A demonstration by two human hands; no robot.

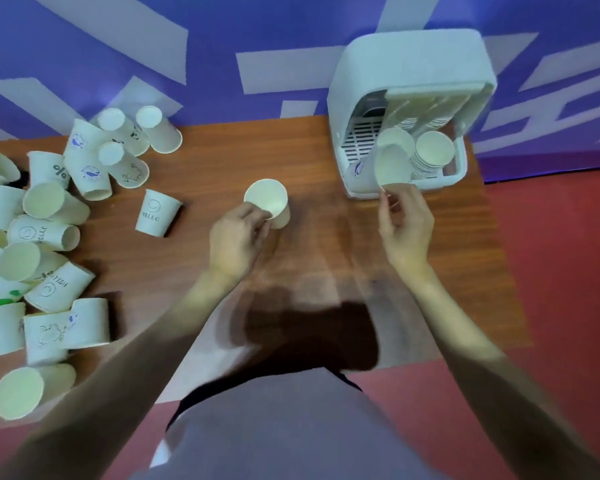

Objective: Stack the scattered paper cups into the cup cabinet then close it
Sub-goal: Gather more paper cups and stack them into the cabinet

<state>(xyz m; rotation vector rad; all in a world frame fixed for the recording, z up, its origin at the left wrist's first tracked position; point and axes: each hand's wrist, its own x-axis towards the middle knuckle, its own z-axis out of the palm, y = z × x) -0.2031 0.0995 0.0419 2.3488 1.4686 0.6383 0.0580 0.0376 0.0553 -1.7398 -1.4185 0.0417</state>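
Observation:
A white cup cabinet (409, 60) stands at the table's back right with its lid raised. Inside it are two stacks of paper cups (433, 150). My right hand (404, 225) pinches the rim of a cup (392, 168) that leans at the cabinet's front left opening. My left hand (238, 237) holds another paper cup (269, 200) upright over the middle of the table. Several loose paper cups (45, 237) lie scattered on the left, some printed "HELLO", and one (156, 216) stands apart nearer the centre.
The wooden table (326, 258) ends at its right edge just past the cabinet, over red floor (555, 271). A purple and white patterned wall (257, 46) runs behind. My torso in a grey shirt (284, 427) presses against the near edge.

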